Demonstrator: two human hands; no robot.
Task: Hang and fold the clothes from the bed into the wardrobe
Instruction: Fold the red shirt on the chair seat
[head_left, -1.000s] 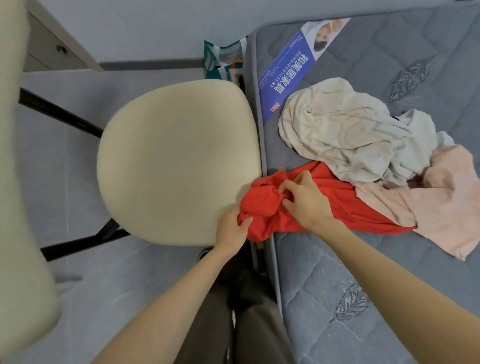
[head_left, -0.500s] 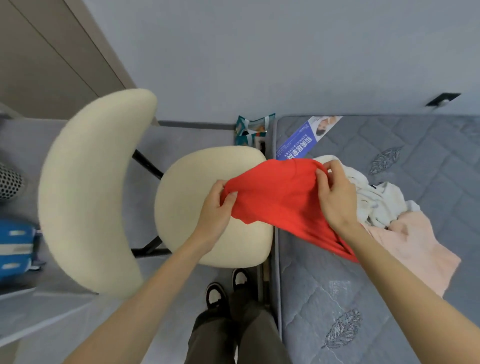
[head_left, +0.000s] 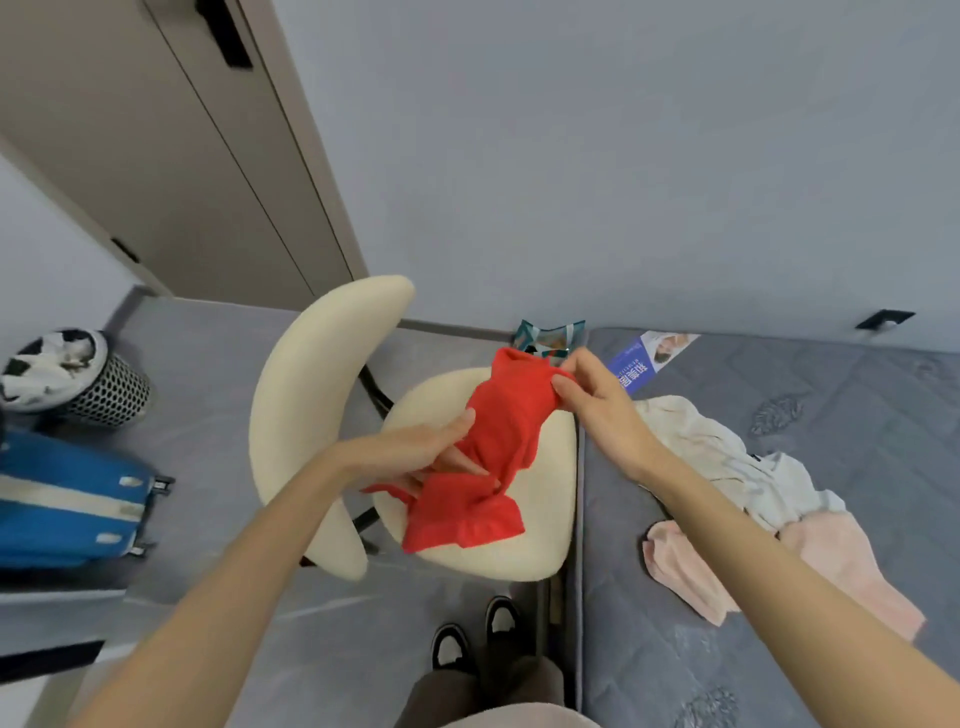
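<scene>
A red garment (head_left: 498, 447) hangs bunched in the air above the cream chair seat (head_left: 540, 551). My right hand (head_left: 597, 400) pinches its top edge near the collar. My left hand (head_left: 431, 452) grips the cloth lower down, with fingers wrapped around a fold. On the grey mattress (head_left: 779, 649) to the right lie a cream-white garment (head_left: 727, 457) and a pink garment (head_left: 810, 566), overlapping each other. A tall beige wardrobe door (head_left: 171, 156) stands shut at the upper left.
The cream chair backrest (head_left: 311, 405) curves left of the seat. A blue suitcase (head_left: 67, 504) and a mesh bin (head_left: 72, 379) sit on the floor at far left. A patterned bag (head_left: 550, 335) stands by the wall. My shoes (head_left: 472, 639) are between chair and bed.
The red garment left the bed and is now held up over the chair seat, more bunched. My view rose, showing the wardrobe door, bin and suitcase.
</scene>
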